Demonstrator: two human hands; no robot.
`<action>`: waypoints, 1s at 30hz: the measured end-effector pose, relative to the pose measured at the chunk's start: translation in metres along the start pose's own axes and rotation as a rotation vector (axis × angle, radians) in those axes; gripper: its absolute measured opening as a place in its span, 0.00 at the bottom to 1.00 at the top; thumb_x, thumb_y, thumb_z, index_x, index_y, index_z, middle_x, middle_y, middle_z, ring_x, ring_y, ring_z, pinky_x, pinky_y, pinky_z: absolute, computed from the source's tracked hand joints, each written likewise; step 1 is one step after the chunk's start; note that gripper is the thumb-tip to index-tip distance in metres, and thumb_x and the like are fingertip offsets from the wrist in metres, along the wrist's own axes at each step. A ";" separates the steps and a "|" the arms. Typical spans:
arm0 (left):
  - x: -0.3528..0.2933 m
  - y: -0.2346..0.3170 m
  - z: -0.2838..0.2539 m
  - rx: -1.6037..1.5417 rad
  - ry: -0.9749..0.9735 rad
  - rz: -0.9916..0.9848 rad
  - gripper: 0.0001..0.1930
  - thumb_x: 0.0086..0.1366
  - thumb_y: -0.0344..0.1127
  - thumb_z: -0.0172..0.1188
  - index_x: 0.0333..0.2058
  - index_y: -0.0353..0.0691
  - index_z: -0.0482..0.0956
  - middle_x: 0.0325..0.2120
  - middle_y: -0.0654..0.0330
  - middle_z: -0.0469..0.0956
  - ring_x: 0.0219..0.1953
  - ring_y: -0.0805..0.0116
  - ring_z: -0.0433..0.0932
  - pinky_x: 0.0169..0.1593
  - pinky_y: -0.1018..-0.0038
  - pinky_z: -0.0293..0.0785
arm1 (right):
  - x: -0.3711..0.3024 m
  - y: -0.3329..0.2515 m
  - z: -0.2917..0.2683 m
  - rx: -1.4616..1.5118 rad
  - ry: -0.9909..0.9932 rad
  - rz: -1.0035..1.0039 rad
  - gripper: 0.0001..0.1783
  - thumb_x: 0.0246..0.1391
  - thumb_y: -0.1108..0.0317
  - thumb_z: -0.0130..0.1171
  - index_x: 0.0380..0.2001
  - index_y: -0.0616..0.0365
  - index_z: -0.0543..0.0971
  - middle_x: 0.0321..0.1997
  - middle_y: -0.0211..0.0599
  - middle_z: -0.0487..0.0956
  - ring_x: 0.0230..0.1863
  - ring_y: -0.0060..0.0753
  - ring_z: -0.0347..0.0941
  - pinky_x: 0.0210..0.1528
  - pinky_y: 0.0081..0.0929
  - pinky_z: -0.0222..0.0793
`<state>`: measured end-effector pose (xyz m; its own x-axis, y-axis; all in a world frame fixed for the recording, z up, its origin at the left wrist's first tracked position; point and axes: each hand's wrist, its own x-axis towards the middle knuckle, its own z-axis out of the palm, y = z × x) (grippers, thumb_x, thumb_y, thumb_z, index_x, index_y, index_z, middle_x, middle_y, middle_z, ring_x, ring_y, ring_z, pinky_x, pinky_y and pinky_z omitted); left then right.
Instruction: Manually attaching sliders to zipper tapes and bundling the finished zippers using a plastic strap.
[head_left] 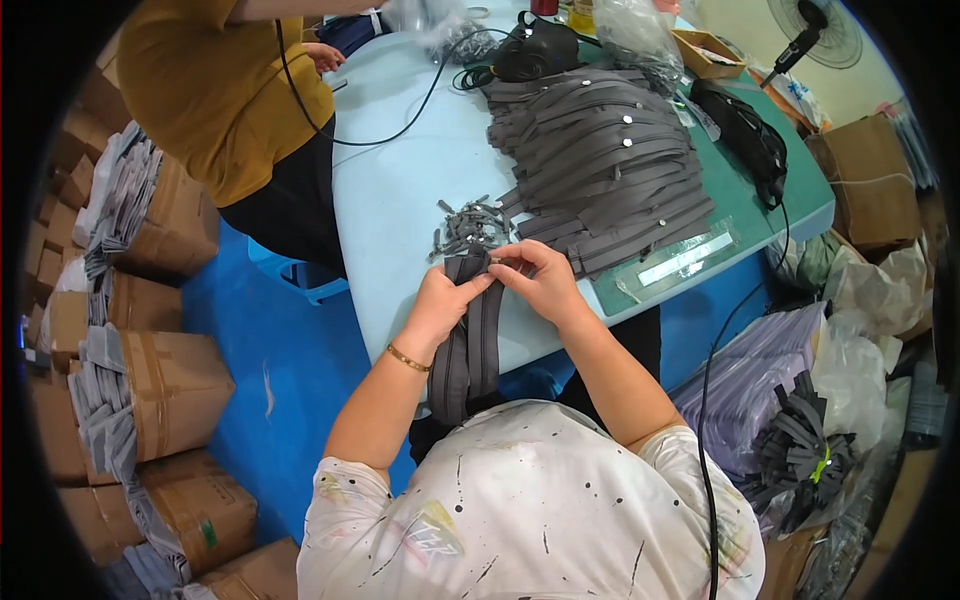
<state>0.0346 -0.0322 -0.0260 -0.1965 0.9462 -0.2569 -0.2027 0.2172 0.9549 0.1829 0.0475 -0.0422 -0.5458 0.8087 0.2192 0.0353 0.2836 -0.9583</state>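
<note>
My left hand is closed around the top of some dark grey zipper strips, which hang over the near table edge toward my lap. At the strips' upper end, my right hand pinches with thumb and forefinger; a small piece there is too tiny to make out. Just beyond my fingers lies a heap of small grey zipper pulls. A wide layered stack of grey zipper strips, with a few white round spots on it, covers the table to the right of the heap.
A co-worker in a mustard top sits at the table's left side. A black cable crosses the light blue tabletop. A black bag lies on the green mat. Cardboard boxes line the left; bagged strips stand right.
</note>
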 end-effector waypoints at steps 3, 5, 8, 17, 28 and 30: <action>0.001 -0.001 -0.004 0.042 0.001 -0.042 0.09 0.57 0.32 0.62 0.35 0.35 0.79 0.26 0.68 0.77 0.23 0.84 0.70 0.24 0.85 0.65 | -0.001 0.001 0.001 0.012 0.012 -0.032 0.11 0.45 0.71 0.63 0.35 0.57 0.81 0.26 0.29 0.74 0.24 0.18 0.66 0.30 0.17 0.65; 0.000 0.000 -0.004 0.051 -0.013 -0.049 0.09 0.57 0.34 0.62 0.34 0.36 0.79 0.23 0.71 0.75 0.19 0.86 0.65 0.20 0.86 0.59 | -0.001 0.003 0.001 0.006 0.013 -0.038 0.11 0.45 0.71 0.63 0.35 0.56 0.81 0.25 0.29 0.74 0.24 0.18 0.66 0.29 0.17 0.65; -0.001 0.001 -0.006 0.064 0.012 -0.094 0.09 0.58 0.34 0.61 0.34 0.36 0.79 0.23 0.70 0.75 0.19 0.85 0.66 0.21 0.86 0.61 | 0.000 0.004 0.001 0.064 0.046 -0.005 0.11 0.45 0.72 0.63 0.35 0.56 0.81 0.25 0.29 0.74 0.24 0.16 0.66 0.29 0.16 0.65; -0.002 0.001 0.003 0.068 0.030 0.011 0.09 0.58 0.32 0.61 0.35 0.35 0.78 0.26 0.69 0.76 0.23 0.84 0.69 0.24 0.84 0.64 | 0.000 0.007 0.001 0.153 0.065 0.082 0.09 0.47 0.73 0.62 0.34 0.60 0.80 0.28 0.30 0.78 0.27 0.15 0.70 0.31 0.15 0.67; -0.001 -0.001 0.002 0.129 0.065 -0.021 0.09 0.58 0.31 0.59 0.36 0.33 0.78 0.28 0.66 0.77 0.26 0.82 0.71 0.28 0.82 0.68 | -0.001 0.004 -0.003 0.067 0.034 0.011 0.12 0.46 0.75 0.61 0.37 0.56 0.81 0.27 0.32 0.76 0.26 0.18 0.70 0.31 0.16 0.67; -0.002 -0.002 0.003 0.109 0.075 0.015 0.09 0.58 0.31 0.59 0.36 0.32 0.77 0.28 0.65 0.77 0.28 0.81 0.72 0.31 0.81 0.70 | -0.001 0.002 -0.003 0.064 0.041 0.015 0.12 0.46 0.74 0.61 0.37 0.56 0.81 0.26 0.32 0.75 0.26 0.18 0.69 0.31 0.16 0.66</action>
<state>0.0386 -0.0335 -0.0272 -0.2704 0.9300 -0.2491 -0.0944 0.2319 0.9682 0.1862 0.0490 -0.0432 -0.5106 0.8336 0.2107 -0.0109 0.2388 -0.9710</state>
